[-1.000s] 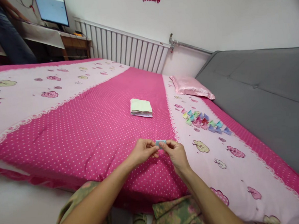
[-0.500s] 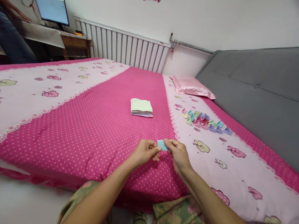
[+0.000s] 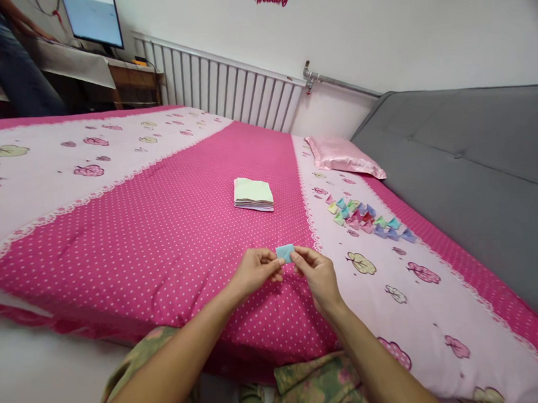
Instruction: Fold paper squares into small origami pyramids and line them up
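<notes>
A small folded piece of light blue paper (image 3: 284, 253) is held up between my two hands, just above the pink dotted bedspread (image 3: 174, 232). My left hand (image 3: 258, 267) pinches its left lower edge between thumb and fingers. On its right side, my right hand (image 3: 315, 272) grips it with the thumb in front. Beyond my hands lies a stack of square paper sheets (image 3: 253, 191), pale green on top. To the right, several small folded paper pieces (image 3: 366, 218) in many colours are grouped in rows on the pale band of the bedspread.
A pink satin pillow (image 3: 343, 158) lies by the grey padded headboard (image 3: 469, 169). A white radiator (image 3: 214, 79) lines the wall. At the far left, a person in jeans (image 3: 15, 66) stands beside a desk with a monitor (image 3: 93, 20).
The blue paper has risen slightly and turned, its face now showing a diagonal fold. My left hand has closed onto its edge. The stack and the folded pieces stay put.
</notes>
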`<state>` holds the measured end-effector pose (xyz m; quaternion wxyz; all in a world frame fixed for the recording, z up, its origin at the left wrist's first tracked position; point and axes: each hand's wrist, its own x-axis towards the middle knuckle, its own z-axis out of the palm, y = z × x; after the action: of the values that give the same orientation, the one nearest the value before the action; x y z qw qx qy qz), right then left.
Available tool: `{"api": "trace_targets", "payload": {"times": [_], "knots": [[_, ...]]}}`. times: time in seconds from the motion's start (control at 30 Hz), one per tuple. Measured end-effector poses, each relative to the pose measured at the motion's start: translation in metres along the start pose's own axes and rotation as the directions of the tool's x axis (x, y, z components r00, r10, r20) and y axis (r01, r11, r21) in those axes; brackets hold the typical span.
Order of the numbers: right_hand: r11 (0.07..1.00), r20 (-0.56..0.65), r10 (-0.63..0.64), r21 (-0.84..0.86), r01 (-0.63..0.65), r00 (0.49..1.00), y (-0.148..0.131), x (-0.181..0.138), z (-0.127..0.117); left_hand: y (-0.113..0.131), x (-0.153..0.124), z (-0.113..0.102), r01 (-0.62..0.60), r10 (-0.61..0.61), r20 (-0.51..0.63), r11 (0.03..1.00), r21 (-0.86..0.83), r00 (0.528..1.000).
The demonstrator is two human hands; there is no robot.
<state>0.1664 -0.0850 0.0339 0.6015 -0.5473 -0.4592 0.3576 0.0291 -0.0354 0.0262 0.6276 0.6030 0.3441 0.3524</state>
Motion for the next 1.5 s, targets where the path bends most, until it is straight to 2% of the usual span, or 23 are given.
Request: {"api": "trace_targets", "payload": {"times": [0.13,0.27,0.37,0.47,0.7,1.03,1.5], "knots": [[0.993,0.017,-0.076,-0.084,0.077,0.997,0.002,0.001,-0.001,0.0,-0.001,-0.001,-0.088,0.094,-0.069,0.992,0.095,0.993],[0.971,0.09,-0.122,-0.195,0.137,0.989,0.002,-0.001,-0.001,0.0,-0.002,-0.002,-0.217,0.268,-0.176,0.941,0.261,0.947],[0.95,0.114,-0.129,-0.269,0.155,0.985,0.002,-0.002,-0.002,0.0,-0.002,-0.003,-0.214,0.309,-0.217,0.902,0.374,0.926],[0.938,0.118,-0.135,-0.305,0.165,0.984,0.001,-0.003,-0.002,0.0,-0.002,-0.003,-0.203,0.308,-0.213,0.891,0.406,0.927],[0.922,0.123,-0.193,-0.317,0.223,0.973,0.001,-0.005,0.001,0.002,-0.004,0.002,-0.215,0.298,-0.195,0.908,0.36,0.934],[0.813,0.131,-0.313,-0.476,0.336,0.941,-0.001,-0.009,0.004,0.007,-0.01,0.007,-0.206,0.322,-0.262,0.898,0.389,0.91],[0.806,0.131,-0.313,-0.487,0.336,0.941,-0.003,-0.011,0.005,0.005,-0.009,0.007,-0.201,0.303,-0.251,0.91,0.361,0.919]]}}
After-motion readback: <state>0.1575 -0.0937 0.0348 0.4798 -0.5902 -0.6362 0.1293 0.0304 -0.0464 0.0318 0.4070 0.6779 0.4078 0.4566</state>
